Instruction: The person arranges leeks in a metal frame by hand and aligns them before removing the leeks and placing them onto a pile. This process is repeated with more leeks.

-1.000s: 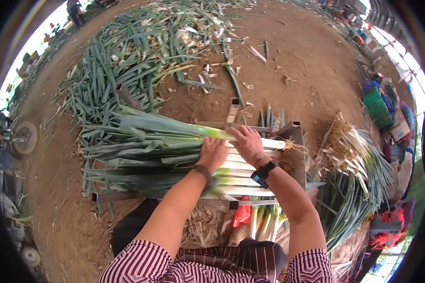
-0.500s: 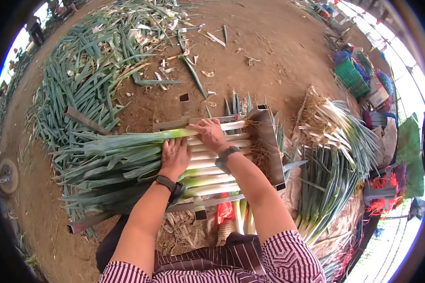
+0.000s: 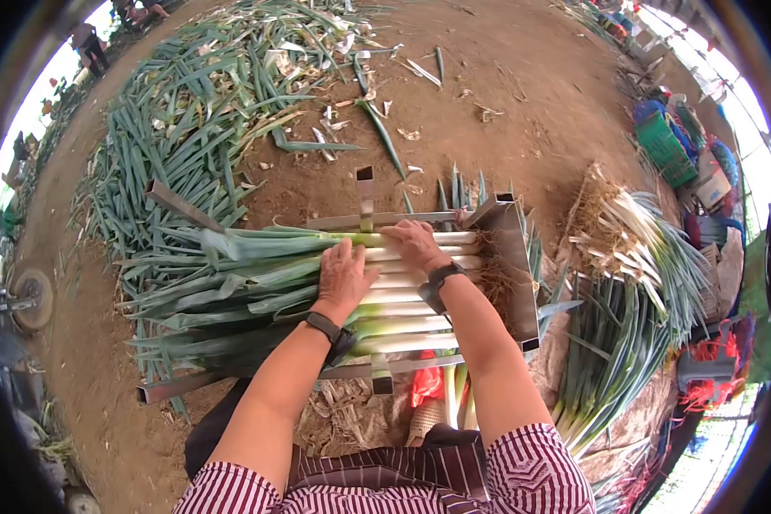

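Note:
Several leeks (image 3: 394, 325) lie side by side in a metal frame (image 3: 420, 373), white shanks and roots to the right, green leaves (image 3: 223, 291) to the left. The roots sit by an upright metal plate (image 3: 516, 265). My left hand (image 3: 343, 276) rests palm down on the row, fingers stretched out where green meets white. Beside it, my right hand (image 3: 415, 247) has its fingers bent over the shank of the farthest leek, its thumb side partly hidden. A watch band circles each wrist.
A big heap of green leaves (image 3: 180, 128) covers the ground at the far left. More leeks (image 3: 634, 248) are piled at right on sacking. A green crate (image 3: 665, 150) and bags stand behind them. Frame posts (image 3: 366, 197) stick up around the row. A person (image 3: 90, 47) is far back.
The farthest leek has come down level with the row. My left hand has shifted slightly toward me off that leek; my right hand stays on it. The whole view has moved a little.

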`<state>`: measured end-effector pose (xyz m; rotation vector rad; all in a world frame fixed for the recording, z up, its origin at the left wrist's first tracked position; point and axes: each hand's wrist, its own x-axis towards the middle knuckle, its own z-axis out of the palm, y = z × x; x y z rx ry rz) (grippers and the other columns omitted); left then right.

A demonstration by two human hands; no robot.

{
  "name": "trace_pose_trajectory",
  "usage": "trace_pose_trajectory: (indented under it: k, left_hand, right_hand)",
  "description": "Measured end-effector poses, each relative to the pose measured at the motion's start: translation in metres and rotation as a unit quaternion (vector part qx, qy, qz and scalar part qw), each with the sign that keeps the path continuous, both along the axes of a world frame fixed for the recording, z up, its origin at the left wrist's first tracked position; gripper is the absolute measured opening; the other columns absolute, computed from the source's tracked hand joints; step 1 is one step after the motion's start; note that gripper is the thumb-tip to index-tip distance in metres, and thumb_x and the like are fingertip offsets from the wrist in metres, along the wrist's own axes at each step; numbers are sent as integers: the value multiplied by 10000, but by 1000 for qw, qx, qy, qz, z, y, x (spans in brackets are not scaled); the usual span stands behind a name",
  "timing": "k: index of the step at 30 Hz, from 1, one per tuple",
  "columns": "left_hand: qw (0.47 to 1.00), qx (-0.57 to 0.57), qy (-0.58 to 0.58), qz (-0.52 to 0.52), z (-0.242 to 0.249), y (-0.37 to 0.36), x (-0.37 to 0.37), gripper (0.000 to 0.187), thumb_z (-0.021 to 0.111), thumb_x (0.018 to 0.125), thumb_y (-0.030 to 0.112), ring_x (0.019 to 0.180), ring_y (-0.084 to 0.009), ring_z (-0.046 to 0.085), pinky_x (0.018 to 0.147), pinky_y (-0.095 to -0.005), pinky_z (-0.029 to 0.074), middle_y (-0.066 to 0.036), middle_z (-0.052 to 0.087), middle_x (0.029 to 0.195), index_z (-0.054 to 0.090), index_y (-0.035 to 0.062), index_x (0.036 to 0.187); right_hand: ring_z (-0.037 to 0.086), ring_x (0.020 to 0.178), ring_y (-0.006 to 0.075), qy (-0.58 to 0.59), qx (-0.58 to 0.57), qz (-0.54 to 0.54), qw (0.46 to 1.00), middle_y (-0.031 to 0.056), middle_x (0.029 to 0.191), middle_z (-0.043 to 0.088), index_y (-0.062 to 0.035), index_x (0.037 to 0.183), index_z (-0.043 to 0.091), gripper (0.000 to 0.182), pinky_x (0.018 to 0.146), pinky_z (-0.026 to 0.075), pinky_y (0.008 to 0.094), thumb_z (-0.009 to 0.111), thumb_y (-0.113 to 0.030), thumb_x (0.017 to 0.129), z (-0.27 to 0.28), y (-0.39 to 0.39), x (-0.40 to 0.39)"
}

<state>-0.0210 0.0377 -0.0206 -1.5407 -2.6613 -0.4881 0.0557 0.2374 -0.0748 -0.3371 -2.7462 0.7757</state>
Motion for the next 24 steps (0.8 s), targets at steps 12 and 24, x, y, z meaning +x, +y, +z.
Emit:
trace_pose_trajectory:
  k: [12,24]
  left_hand:
    - [982,-185,16,-42,20,15,-23,731,580,804,638,1316,-408,371,1049,-584,250,-248,480,1330,543,71,1265]
    - [977,-209,44,-6,24,14,-18,811,519,821,689,1214,-372,447,964,-494,314,-207,527,1245,497,64,1338]
  right_hand:
    - [615,1021,216,-49,-49,26,997,9,1024,682,-245,1120,711,242,932,372,399,598,-264,907,12,5,-1]
    - [603,1034,244,-98,15,-24,995,23,1069,674,-239,1075,702,281,945,348,415,504,-384,940,9,-1,2]
